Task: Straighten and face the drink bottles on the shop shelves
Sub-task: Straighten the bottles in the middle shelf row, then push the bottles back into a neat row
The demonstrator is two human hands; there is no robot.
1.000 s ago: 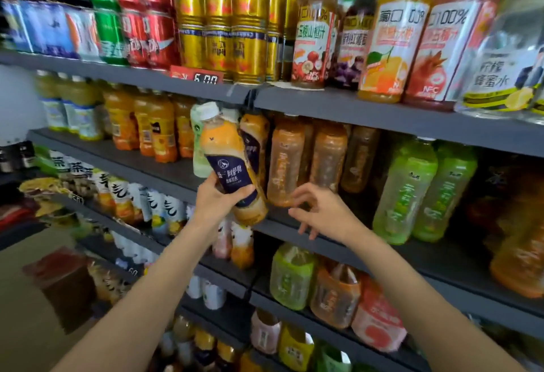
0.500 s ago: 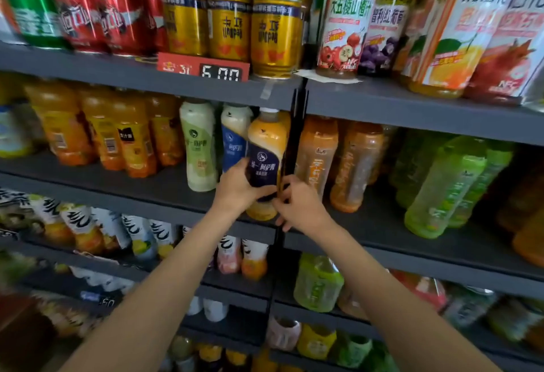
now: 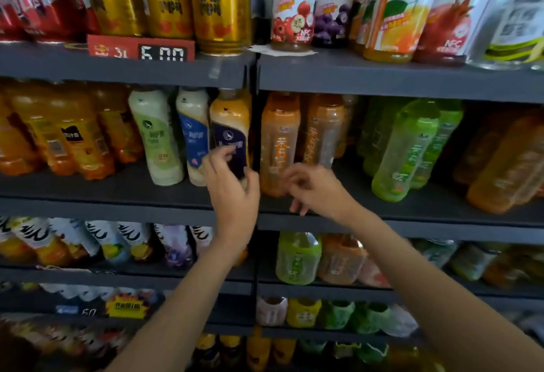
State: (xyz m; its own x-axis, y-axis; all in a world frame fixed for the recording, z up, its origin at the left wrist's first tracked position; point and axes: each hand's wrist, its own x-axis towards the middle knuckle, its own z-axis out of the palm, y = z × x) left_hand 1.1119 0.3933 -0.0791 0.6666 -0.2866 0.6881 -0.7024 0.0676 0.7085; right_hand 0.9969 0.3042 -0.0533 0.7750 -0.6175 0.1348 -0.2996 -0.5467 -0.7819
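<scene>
The left hand [image 3: 232, 186] has its grip around the lower part of the orange bottle with the dark blue label [image 3: 230, 133], thumb on one side of the label and fingers on the other; the bottle stands upright on the grey middle shelf [image 3: 123, 192], at the right end of its bay, just beside the dark upright post [image 3: 253, 124]. The right hand [image 3: 316, 190] holds nothing: its grip is loose, fingers partly curled, hovering at the shelf edge in front of the foot of a translucent orange tea bottle [image 3: 279, 142] in the next bay. Whether a fingertip touches that bottle cannot be told. Left of the held bottle stand a white bottle with a blue label [image 3: 194, 133] and a pale green one [image 3: 156, 136], then a cluster of orange juice bottles [image 3: 70, 136]. To the right of the tea bottles are green bottles [image 3: 409, 147], leaning. On the shelf above sit gold cans [image 3: 167, 0], a red price tag [image 3: 141, 49] and tall juice bottles [image 3: 294, 6].
</scene>
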